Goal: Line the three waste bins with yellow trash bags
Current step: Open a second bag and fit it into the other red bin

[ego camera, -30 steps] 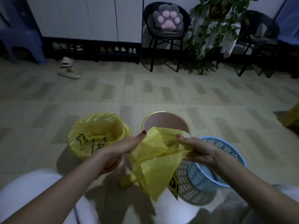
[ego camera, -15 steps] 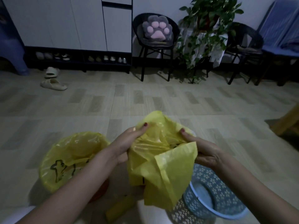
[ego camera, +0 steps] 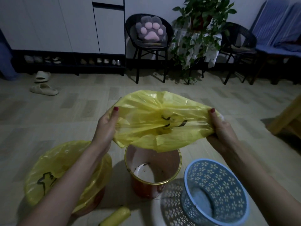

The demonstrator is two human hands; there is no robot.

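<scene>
- Three bins in a row on the floor: lined bin (ego camera: 65,175) left, middle bin (ego camera: 153,170) centre, lattice bin (ego camera: 216,191) right.
- Bag (ego camera: 162,121) held above middle bin, left hand (ego camera: 106,128) and right hand (ego camera: 224,132) at its sides.
- Bag roll (ego camera: 116,216) on floor before lined bin.

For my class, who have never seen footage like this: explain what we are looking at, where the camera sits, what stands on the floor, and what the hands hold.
There is no machine here. A person wears one wide-angle camera on the head, looking down at their own two bare hands. The left hand and the right hand grip opposite edges of a yellow trash bag and stretch its mouth open above the orange bin, which has no liner. On the floor to the left stands a bin already lined in yellow; to the right lies a blue perforated bin, unlined and tilted. A roll of yellow bags lies near the bottom edge.
</scene>
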